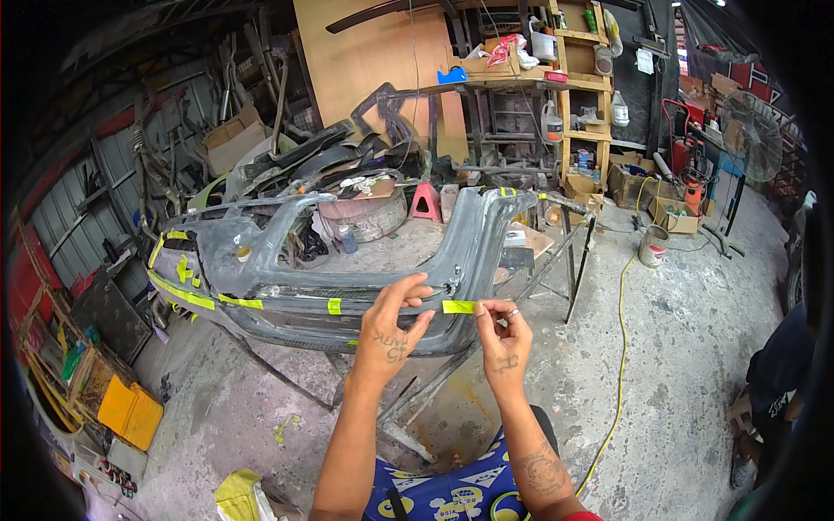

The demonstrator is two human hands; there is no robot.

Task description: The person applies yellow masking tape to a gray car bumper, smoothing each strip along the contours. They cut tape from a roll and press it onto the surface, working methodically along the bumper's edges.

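Observation:
A short strip of yellow-green masking tape point(458, 306) is pinched by one end between the thumb and fingers of my right hand point(504, 343), which wears a ring. Its free end points toward my left hand point(389, 330), whose thumb and fingers are spread apart with nothing visible between them. Both hands are just over the near side of a grey, sanded car bumper point(365, 280) lying on a metal stand point(569, 269). Several pieces of the same tape are stuck along the bumper, among them a small one point(334, 306) left of my left hand.
Car parts point(321, 148) are piled behind the bumper, near a pink stool point(425, 201). A yellow cable point(621, 347) runs along the concrete floor on the right, past a bucket point(653, 247). A person point(773, 373) is at the right edge. A yellow crate point(130, 410) stands at lower left.

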